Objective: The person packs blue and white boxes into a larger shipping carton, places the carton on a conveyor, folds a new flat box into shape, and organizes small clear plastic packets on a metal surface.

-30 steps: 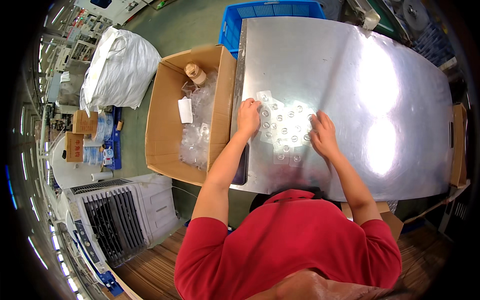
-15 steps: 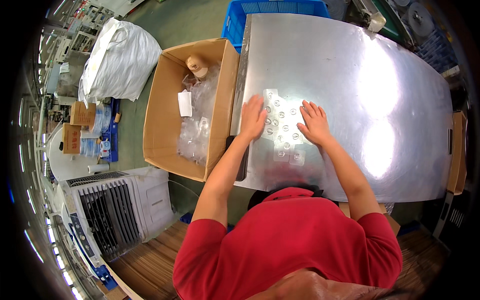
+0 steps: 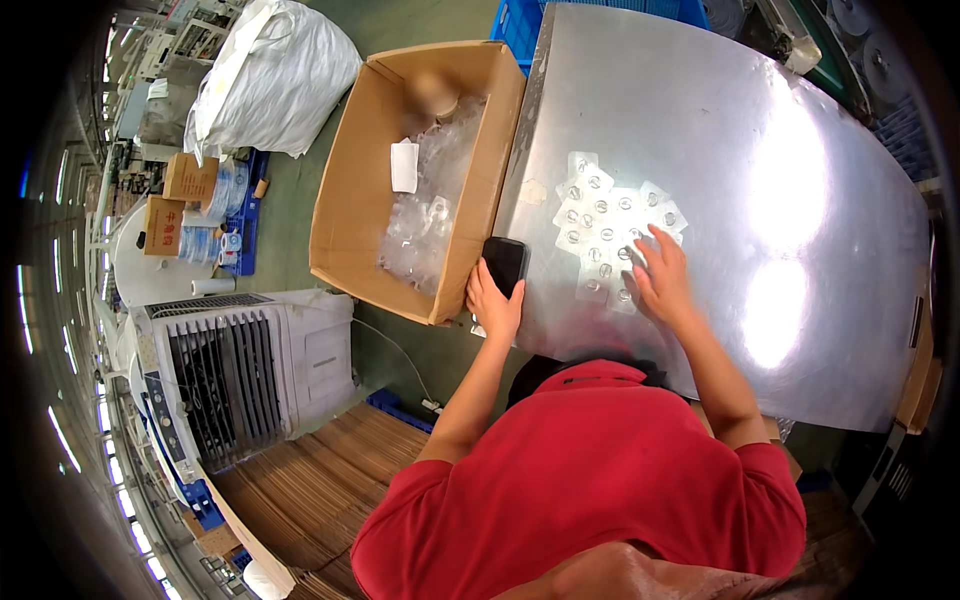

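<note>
At the left edge of the metal table, my left hand is closed round the lower end of a black smartphone, thumb on one side and fingers on the other. My right hand is open with fingers apart, at the right side of a loose patch of small clear plastic squares. Each square bears a dark round mark, and several of them overlap. The right fingertips reach over the patch's edge; whether they touch a square I cannot tell.
Left of the table stands an open cardboard box with clear plastic bags and a white paper inside. Further left are a white sack and an air cooler. A blue crate stands behind the table.
My left hand has left the plastic squares and come down to the table edge, taking hold of the phone. The right hand stays by the squares, which lie more spread. The view has shifted.
</note>
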Available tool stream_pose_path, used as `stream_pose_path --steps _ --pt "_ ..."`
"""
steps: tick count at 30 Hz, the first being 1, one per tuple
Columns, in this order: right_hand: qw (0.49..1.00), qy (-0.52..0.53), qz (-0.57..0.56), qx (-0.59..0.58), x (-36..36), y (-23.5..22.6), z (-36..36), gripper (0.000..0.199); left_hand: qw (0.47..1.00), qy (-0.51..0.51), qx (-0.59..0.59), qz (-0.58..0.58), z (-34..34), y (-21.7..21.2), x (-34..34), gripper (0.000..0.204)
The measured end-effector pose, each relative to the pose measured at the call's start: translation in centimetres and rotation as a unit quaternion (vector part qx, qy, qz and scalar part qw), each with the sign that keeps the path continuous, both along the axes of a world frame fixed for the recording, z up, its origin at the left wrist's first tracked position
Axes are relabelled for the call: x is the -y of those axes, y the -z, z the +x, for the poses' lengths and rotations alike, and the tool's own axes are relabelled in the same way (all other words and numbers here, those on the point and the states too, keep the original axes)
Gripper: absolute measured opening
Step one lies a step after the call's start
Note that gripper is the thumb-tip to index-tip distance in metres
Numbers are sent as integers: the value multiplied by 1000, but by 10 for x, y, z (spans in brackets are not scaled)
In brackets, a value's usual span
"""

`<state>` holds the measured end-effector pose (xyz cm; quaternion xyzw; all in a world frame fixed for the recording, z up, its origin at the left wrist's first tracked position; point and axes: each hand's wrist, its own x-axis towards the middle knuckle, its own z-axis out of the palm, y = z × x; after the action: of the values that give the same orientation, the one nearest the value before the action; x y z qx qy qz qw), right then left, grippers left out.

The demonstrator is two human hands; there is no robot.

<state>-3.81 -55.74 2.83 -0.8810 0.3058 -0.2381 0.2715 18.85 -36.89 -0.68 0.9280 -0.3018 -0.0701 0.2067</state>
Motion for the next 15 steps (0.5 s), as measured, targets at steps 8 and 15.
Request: stream_pose_path --steps 8,15 --pt "997 -59 37 28 -40 8 -8 38 998 -53 23 -18 -6 1 20 88" --pt "993 -103 39 46 -49 8 -7 39 1000 -15 6 18 -22 -1 -30 100"
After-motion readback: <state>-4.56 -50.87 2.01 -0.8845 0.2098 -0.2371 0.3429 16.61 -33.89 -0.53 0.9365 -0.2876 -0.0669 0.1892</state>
